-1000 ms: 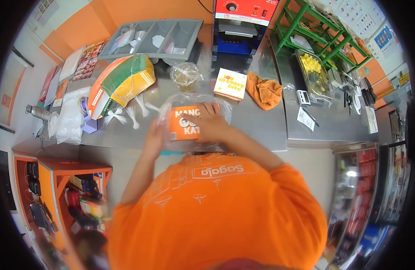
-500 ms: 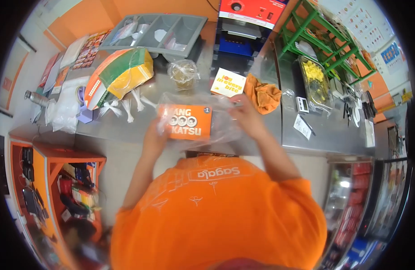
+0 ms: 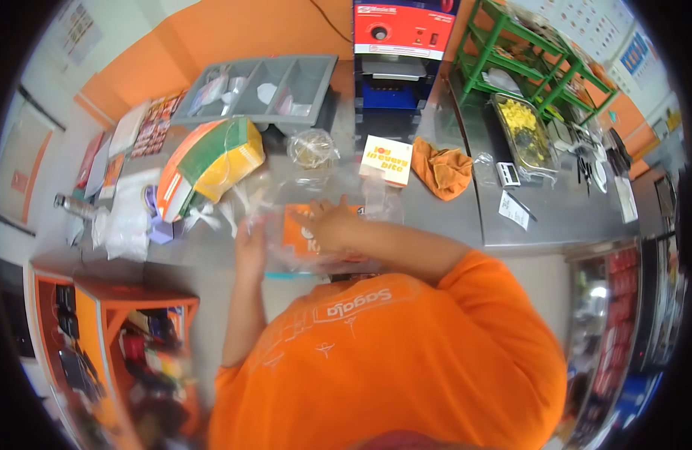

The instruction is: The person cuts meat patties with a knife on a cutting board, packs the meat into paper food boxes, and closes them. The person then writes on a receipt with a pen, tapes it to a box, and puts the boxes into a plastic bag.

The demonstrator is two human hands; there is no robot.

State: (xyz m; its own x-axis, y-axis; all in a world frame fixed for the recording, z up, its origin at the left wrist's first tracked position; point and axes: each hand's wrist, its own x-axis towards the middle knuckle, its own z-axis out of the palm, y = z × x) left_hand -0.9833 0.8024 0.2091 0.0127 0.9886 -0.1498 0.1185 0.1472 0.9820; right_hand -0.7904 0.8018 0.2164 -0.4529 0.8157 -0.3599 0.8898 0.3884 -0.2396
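Note:
An orange box with white lettering (image 3: pixel 296 234) sits inside a clear plastic bag (image 3: pixel 383 201) at the counter's front edge. At the bag's left side, my left hand (image 3: pixel 250 238) is closed on the plastic, its fingers somewhat blurred. My right hand (image 3: pixel 334 226) reaches across over the box with its fingers spread, covering much of the lettering. Just beyond the bag stands a white box with yellow and red print (image 3: pixel 386 160). To its right lies a crumpled orange cloth (image 3: pixel 442 169). A clear round plastic-wrapped container (image 3: pixel 313 150) is behind the bag.
A green, orange and yellow package (image 3: pixel 215 161) lies at left, near tied white plastic bags. Behind are a grey compartment tray (image 3: pixel 248 112) and a red-and-blue sealing machine (image 3: pixel 397 45). At right are a tray of yellow food (image 3: pixel 520 124), a green rack (image 3: pixel 481 67) and a small timer (image 3: pixel 508 174).
My right hand has moved from the bag's right edge leftward onto the box. My left hand keeps hold of the bag's left side. The camera view has shifted slightly.

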